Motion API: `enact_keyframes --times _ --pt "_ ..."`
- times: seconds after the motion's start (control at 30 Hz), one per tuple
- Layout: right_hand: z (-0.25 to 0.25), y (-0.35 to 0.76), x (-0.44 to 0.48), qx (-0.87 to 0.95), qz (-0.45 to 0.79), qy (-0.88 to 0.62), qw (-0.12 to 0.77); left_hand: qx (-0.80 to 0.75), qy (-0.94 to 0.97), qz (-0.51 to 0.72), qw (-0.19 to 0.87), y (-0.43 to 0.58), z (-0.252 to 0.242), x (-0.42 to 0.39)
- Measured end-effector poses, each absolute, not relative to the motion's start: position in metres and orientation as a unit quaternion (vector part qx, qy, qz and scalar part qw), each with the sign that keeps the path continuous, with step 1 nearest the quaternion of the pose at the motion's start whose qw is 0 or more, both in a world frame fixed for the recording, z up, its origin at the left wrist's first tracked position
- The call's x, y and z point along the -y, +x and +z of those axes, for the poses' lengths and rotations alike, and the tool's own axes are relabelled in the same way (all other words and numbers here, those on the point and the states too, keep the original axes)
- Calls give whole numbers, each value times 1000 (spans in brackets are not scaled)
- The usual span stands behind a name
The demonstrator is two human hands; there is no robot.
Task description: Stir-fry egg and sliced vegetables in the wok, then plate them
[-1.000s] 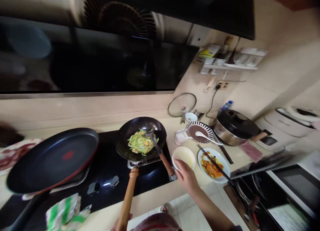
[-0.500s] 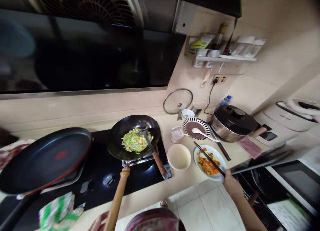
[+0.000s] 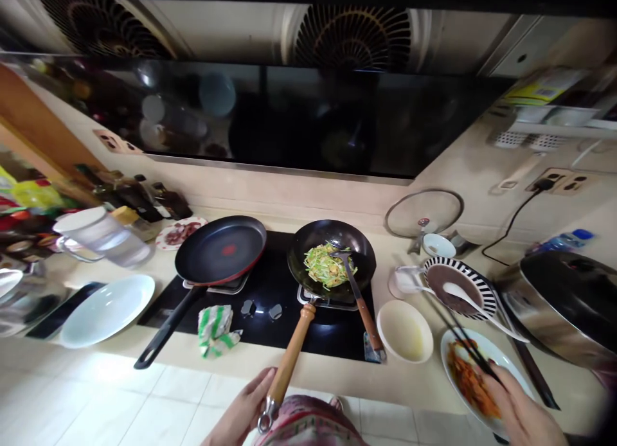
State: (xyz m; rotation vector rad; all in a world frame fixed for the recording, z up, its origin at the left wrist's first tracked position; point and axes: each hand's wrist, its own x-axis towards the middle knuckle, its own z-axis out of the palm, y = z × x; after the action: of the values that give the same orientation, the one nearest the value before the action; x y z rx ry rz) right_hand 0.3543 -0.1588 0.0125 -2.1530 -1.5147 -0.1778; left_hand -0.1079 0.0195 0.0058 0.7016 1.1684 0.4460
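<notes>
A dark wok (image 3: 357, 240) with shredded green and yellow food (image 3: 328, 266) sits on the black stove, a wood-handled spatula (image 3: 361, 304) leaning in it. My left hand (image 3: 248, 401) is beside and partly behind the wok's wooden handle (image 3: 292, 356); its fingers stretch toward it and do not wrap over it. At the right, my right hand (image 3: 520, 401) is closed on dark chopsticks (image 3: 460, 333), blurred by motion. They pass over a white plate (image 3: 513, 369) of orange-brown food (image 3: 467, 375), which the hand partly covers.
A frying pan (image 3: 207, 253) stands left of the wok; a crumpled green-striped cloth (image 3: 214, 330) lies before it. A pale bowl (image 3: 405, 330), a striped-rim bowl (image 3: 448, 285) with a white spoon and a lidded pot (image 3: 554, 304) crowd the right. An oval plate (image 3: 108, 311) lies left.
The view has swung left, bringing the oval plate, jug and bottles into sight. The left hand shows more fully beside the wok handle. The right hand still holds the chopsticks over the plate.
</notes>
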Motion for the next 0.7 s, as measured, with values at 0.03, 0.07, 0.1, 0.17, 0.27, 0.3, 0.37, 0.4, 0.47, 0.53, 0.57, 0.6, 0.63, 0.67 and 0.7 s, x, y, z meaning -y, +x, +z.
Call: enact_keyframes --times 0.03,0.07,0.1,0.17,0.27,0.3,0.37,0.4,0.47,0.53,0.57,0.6,0.63,0.67,0.7 --pt "36 338 132 587 -79 -771 234 -528 318 209 759 -109 5 -18" --pt "58 322 106 607 -103 -759 213 -521 312 219 763 -111 4 -17" --pt "78 306 81 630 -120 -743 191 -515 302 228 769 -113 3 -15" --pt "111 277 38 684 -146 -699 149 -499 280 242 783 -121 -1 -11" --pt "140 241 -10 739 -111 -661 69 -484 253 263 796 -134 -10 -5" --pt "144 231 -22 748 -84 -656 62 -484 243 274 794 -139 -14 -3" --pt "147 215 -47 750 -5 -654 103 -489 223 293 790 -147 -23 0" --pt "145 208 -58 739 46 -655 149 -493 215 297 789 -150 -27 1" --pt "137 198 -80 693 139 -660 254 -502 206 300 785 -156 -34 1" --pt "127 194 -96 640 185 -676 314 -507 207 303 780 -161 -38 1" --pt "124 195 -101 623 190 -687 321 -509 210 308 776 -163 -38 1" --pt "123 197 -104 613 189 -698 319 -511 212 315 771 -164 -38 2" --pt "124 201 -103 605 186 -709 312 -512 213 321 767 -166 -37 2" --pt "128 204 -100 600 184 -715 310 -515 212 327 763 -167 -36 2" --pt "133 208 -94 600 180 -714 312 -519 209 328 761 -168 -34 2"
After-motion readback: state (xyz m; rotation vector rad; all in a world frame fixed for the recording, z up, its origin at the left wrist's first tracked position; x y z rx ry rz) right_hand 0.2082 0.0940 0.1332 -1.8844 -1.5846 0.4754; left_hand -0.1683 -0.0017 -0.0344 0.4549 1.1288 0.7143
